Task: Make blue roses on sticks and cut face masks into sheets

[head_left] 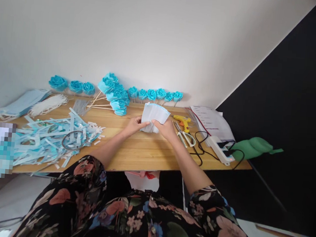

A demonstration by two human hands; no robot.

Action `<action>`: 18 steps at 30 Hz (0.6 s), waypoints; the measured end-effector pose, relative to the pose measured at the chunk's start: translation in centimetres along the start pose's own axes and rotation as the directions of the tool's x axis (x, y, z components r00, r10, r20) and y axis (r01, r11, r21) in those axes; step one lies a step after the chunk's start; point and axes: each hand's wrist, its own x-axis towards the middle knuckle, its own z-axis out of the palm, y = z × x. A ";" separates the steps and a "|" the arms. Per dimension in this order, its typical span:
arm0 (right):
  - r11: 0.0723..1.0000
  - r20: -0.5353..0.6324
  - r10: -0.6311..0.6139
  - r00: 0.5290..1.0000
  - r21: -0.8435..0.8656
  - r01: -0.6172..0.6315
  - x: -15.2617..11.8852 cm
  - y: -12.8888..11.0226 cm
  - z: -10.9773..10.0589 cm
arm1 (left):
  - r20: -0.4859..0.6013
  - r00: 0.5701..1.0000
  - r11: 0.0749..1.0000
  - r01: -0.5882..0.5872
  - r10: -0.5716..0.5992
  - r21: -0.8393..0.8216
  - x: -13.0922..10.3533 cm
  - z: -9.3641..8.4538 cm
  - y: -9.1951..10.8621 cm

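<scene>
Between my two hands is a pale blue-white face mask (pixel 155 114), held up over the wooden table (pixel 133 149). My left hand (pixel 136 126) pinches its lower left edge, thumb on the near face. On the other side my right hand (pixel 165 128) grips the lower right part the same way. The fingers behind the mask are hidden. Just right of my right hand lie scissors (pixel 185 138) with pale handles and a yellow glue gun (pixel 183 121).
Blue paper-like flowers (pixel 151 94) on sticks line the wall, with a bunch (pixel 115 94) at centre left. Cut strips (pixel 48 138), stacked masks (pixel 23 101) and white ear loops (pixel 48 105) cover the left side. A power strip (pixel 221 150), cables and papers (pixel 213 121) lie right.
</scene>
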 end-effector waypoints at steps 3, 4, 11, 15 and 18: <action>1.000 0.004 0.010 1.000 -0.017 -0.010 0.0 0.1 0.1 | 0.017 1.000 0.999 -0.010 0.010 -0.039 -0.1 0.1 0.2; 0.999 0.009 0.031 0.999 -0.028 -0.031 0.0 0.3 0.2 | 0.023 1.000 0.999 -0.005 0.005 -0.033 0.0 0.1 0.2; 0.999 -0.007 0.049 0.999 -0.011 -0.049 -0.1 0.5 0.8 | -0.032 0.999 0.996 0.042 -0.039 0.084 0.1 -0.5 -0.7; 1.000 -0.010 0.018 1.000 -0.004 -0.018 -0.2 0.0 0.7 | -0.055 0.998 0.998 0.017 -0.014 0.052 0.0 -0.3 -0.3; 0.999 0.005 0.037 0.999 0.007 -0.037 -0.4 0.0 0.7 | -0.052 0.998 0.998 0.034 -0.032 0.049 0.1 -0.1 -0.1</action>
